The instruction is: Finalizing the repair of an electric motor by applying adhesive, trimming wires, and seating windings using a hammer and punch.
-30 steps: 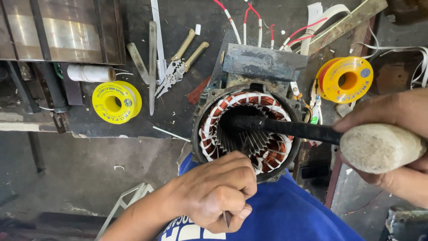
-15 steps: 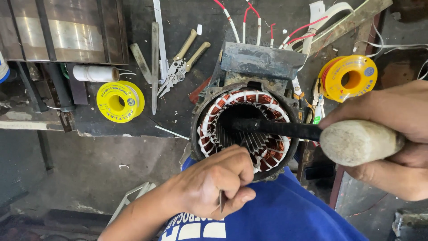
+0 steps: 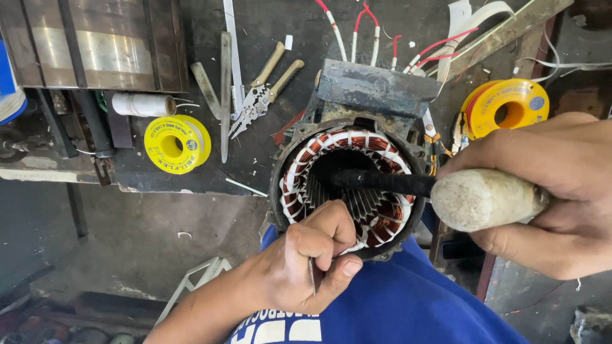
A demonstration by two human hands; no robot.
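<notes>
A motor stator [image 3: 347, 185] with copper windings bound in white tape stands at the bench edge, against my blue shirt. My right hand [image 3: 564, 191] grips the pale wooden handle [image 3: 481, 199] of a tool whose black shaft [image 3: 382, 183] reaches across the stator's bore. My left hand [image 3: 312, 261] rests on the stator's near rim, pinching a thin metal blade [image 3: 315, 277] between thumb and fingers. Red and white lead wires [image 3: 357, 28] rise from the stator's terminal box [image 3: 370, 86].
Pliers [image 3: 264, 86], a flat metal strip [image 3: 225, 95], a white thread spool [image 3: 143, 105] and a yellow tape reel [image 3: 176, 141] lie on the dark bench to the left. An orange-yellow reel [image 3: 507, 105] sits right. A metal block [image 3: 95, 41] fills the top left. Concrete floor lies below.
The view has shifted slightly. My right hand with the handle has drawn a little leftward and lower, toward the stator; my left hand stays on the near rim.
</notes>
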